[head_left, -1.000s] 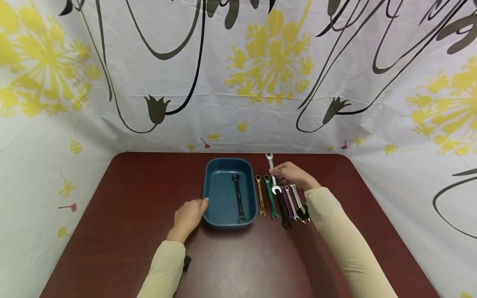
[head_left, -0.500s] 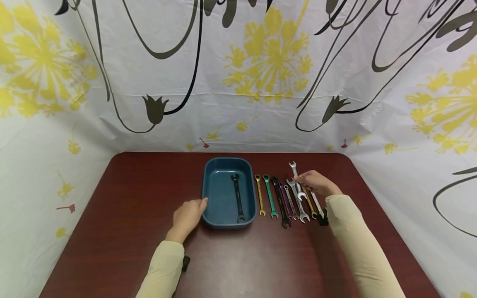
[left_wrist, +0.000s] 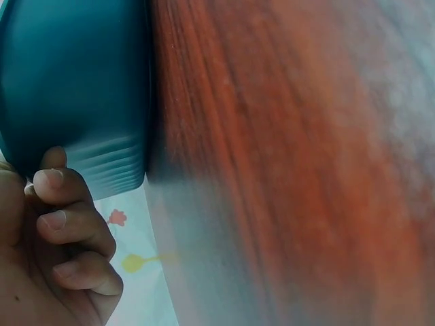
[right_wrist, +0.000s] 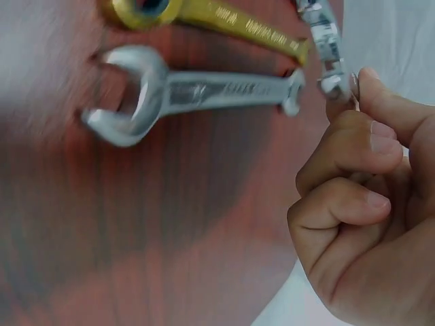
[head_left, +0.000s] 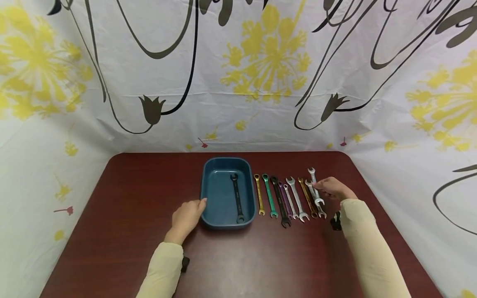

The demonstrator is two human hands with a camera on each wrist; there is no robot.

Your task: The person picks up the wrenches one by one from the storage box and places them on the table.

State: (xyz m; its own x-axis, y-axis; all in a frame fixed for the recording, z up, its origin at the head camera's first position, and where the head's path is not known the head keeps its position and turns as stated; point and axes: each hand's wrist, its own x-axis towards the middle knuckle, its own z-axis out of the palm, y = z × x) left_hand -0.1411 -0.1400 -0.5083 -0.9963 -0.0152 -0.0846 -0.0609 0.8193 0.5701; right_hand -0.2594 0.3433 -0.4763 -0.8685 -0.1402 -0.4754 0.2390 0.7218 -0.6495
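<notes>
My left hand (head_left: 187, 215) grips the left rim of the blue tray (head_left: 208, 161), its fingers curled against the outer wall in the left wrist view. A black wrench (head_left: 237, 198) lies lengthwise inside the tray. At the right end of a row of wrenches, my right hand (head_left: 335, 189) pinches a silver wrench (head_left: 312, 177) between thumb and forefinger. That wrench overlaps another silver wrench (right_wrist: 211, 93) lying on the table; a gold wrench (right_wrist: 238, 24) lies beside it. The right wrist view shows only part of the held wrench (right_wrist: 325, 42), near the fingertips.
Between tray and right hand lie a gold wrench (head_left: 259, 196), a green wrench (head_left: 270, 196), a long black wrench (head_left: 281, 203), a purple wrench (head_left: 285, 200) and several others. The reddish-brown table (head_left: 149, 186) meets a patterned white cloth (head_left: 208, 82) at its back edge.
My right hand has carried the silver wrench rightward, from above the black wrench to the row's right end, uncovering the wrenches it passed over. The left hand stays at the tray.
</notes>
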